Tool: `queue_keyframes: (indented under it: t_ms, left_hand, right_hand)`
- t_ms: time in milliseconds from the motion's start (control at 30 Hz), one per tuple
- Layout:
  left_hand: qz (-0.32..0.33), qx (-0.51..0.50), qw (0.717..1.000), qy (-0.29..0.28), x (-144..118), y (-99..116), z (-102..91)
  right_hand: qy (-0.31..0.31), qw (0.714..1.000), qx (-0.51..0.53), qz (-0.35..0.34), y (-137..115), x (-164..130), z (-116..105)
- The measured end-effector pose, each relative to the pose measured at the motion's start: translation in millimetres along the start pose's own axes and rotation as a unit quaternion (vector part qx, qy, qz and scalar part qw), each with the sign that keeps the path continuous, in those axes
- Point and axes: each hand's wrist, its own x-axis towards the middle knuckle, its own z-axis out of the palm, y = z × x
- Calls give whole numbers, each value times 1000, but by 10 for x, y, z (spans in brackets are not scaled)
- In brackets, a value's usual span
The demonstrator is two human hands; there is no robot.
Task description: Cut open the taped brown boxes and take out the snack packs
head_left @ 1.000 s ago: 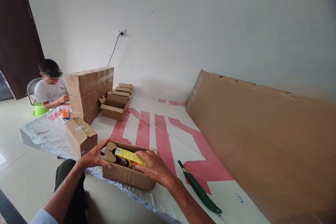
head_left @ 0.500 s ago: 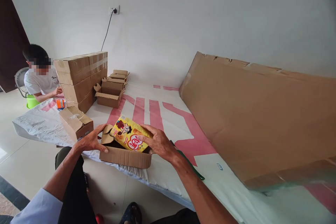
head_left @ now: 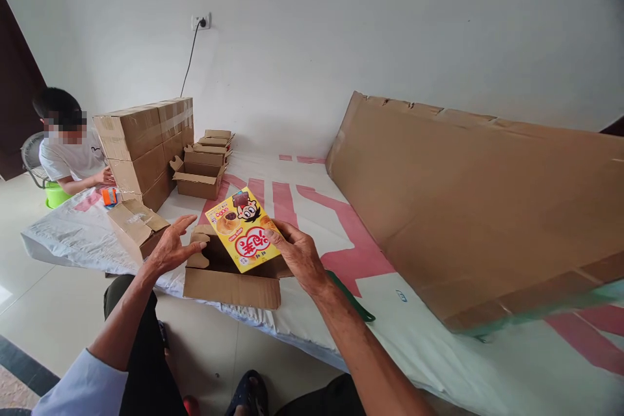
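Observation:
My right hand (head_left: 297, 255) grips a flat yellow snack packet (head_left: 242, 229) with a cartoon face, held tilted above a small open cardboard box (head_left: 229, 283). That box sits at the near edge of a white-and-red sheet (head_left: 302, 208). My left hand (head_left: 171, 248) hovers at the box's left flap with fingers spread and holds nothing. A green-handled tool (head_left: 353, 302) lies on the sheet just behind my right wrist.
A taped box (head_left: 136, 224) lies left of my box. A stack of sealed cartons (head_left: 143, 146) and open small boxes (head_left: 199, 172) stand further back. A person (head_left: 65, 143) sits at the far left. A big cardboard sheet (head_left: 478, 201) leans at right.
My right hand has lifted the yellow packet out of the box and turned its face up. My left hand has come off the box's left side and opened.

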Motion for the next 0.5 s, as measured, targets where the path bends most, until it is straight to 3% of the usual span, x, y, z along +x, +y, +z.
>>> queue_keyframes:
  t_ms: [233, 500]
  left_hand:
    - [-54, -131, 989, 48, 160, 210, 35]
    - [-84, -275, 954, -80, 401, 387, 113]
  right_hand:
    - [-56, 998, 14, 25, -23, 24, 11]
    - [-87, 993, 30, 80, -116, 326, 47]
